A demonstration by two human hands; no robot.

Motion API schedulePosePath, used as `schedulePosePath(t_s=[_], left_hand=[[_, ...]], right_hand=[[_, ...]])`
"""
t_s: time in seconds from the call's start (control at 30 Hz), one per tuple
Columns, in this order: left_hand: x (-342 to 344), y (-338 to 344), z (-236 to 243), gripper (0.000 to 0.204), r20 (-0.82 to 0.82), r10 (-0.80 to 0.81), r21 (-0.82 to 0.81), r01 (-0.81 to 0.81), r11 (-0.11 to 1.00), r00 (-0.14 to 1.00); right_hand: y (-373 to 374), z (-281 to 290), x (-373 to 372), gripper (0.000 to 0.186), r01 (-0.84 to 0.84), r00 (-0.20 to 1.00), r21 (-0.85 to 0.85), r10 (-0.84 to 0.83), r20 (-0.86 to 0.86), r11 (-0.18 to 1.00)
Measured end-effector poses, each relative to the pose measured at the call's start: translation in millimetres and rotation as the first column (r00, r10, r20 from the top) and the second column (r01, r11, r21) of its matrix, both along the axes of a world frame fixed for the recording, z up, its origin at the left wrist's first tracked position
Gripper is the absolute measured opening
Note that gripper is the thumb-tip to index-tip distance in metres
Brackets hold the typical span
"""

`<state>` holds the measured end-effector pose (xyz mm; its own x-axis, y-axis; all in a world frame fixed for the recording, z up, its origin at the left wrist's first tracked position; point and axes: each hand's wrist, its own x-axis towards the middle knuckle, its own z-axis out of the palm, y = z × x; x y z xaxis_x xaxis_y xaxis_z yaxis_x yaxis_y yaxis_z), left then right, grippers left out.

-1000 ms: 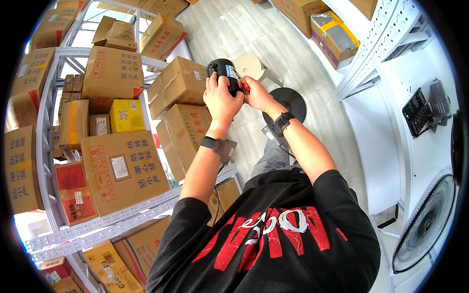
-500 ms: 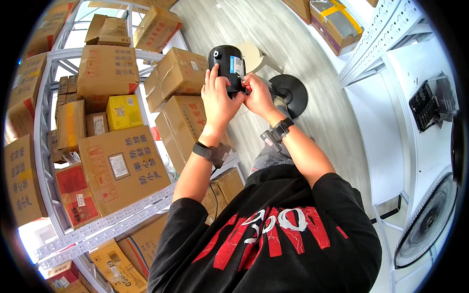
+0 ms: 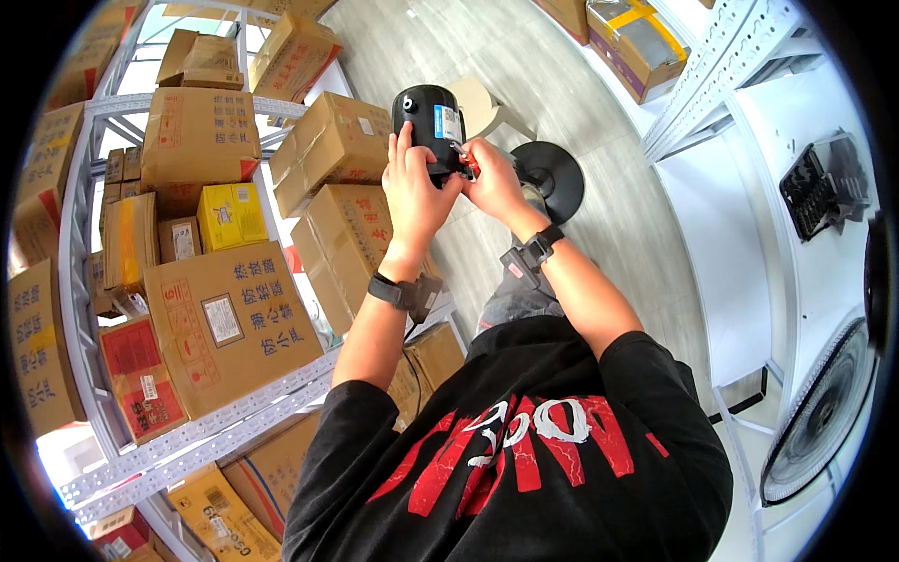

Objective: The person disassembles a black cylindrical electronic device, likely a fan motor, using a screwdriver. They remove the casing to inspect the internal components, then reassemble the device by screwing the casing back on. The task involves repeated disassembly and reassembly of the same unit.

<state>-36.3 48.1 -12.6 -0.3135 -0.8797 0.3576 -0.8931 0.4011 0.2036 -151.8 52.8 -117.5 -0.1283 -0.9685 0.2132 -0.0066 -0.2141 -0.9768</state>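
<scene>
A glossy black cylinder with a rounded top point(image 3: 424, 105), a small round port and a blue-and-white label, is in front of me at the upper middle. My left hand point(image 3: 417, 192) lies against its near side, fingers stretched up along it and thumb toward my other hand, holding it. My right hand point(image 3: 496, 183) is closed around a small red-handled tool point(image 3: 471, 165). The tool's metal tip points at the cylinder's lower right side, beside the label. My fingers hide most of the handle, so its exact kind cannot be made out. What bears the cylinder is hidden.
A beige stool point(image 3: 478, 105) stands just behind the cylinder, and a round black base point(image 3: 554, 183) is on the floor to its right. Shelving point(image 3: 187, 440) with cardboard boxes point(image 3: 234, 318) fills the left. White shelves, a black tool case point(image 3: 810, 192) and a fan point(image 3: 819, 412) are at right.
The whole view has shifted slightly, the surroundings moving a little left. Both hands keep nearly the same hold on the cylinder and the tool.
</scene>
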Motion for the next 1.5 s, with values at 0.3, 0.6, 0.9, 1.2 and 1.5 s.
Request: schedulePosePath(t_s=[0.3, 0.6, 0.9, 1.2, 1.5], left_hand=[[-9, 19, 1, 0.039, 0.028, 0.048, 0.047, -0.049, 0.998, 0.998], [3, 35, -1, 0.035, -0.094, -0.064, 0.102, 0.073, 0.992, 0.994], [7, 47, -9, 0.038, -0.185, -0.063, 0.089, 0.081, 0.993, 0.981], [22, -49, 9, 0.129, -0.230, 0.278, 0.581, -0.098, 0.808, 0.933], [28, -139, 25, 0.125, -0.123, 0.606, 0.892, -0.179, 0.414, 0.786]], right_hand=[[18, -19, 4, 0.036, -0.060, 0.981, 0.179, 0.024, 0.193, 0.982], [39, -19, -2, 0.041, -0.039, 0.993, 0.155, 0.020, 0.117, 0.987], [33, -57, -8, 0.046, -0.185, 0.976, 0.154, 0.164, 0.140, 0.971], [27, -60, 2, 0.040, -0.174, 0.983, 0.185, 0.160, 0.084, 0.967], [-62, -6, -34, 0.041, -0.323, 0.923, 0.207, 0.355, -0.148, 0.924]])
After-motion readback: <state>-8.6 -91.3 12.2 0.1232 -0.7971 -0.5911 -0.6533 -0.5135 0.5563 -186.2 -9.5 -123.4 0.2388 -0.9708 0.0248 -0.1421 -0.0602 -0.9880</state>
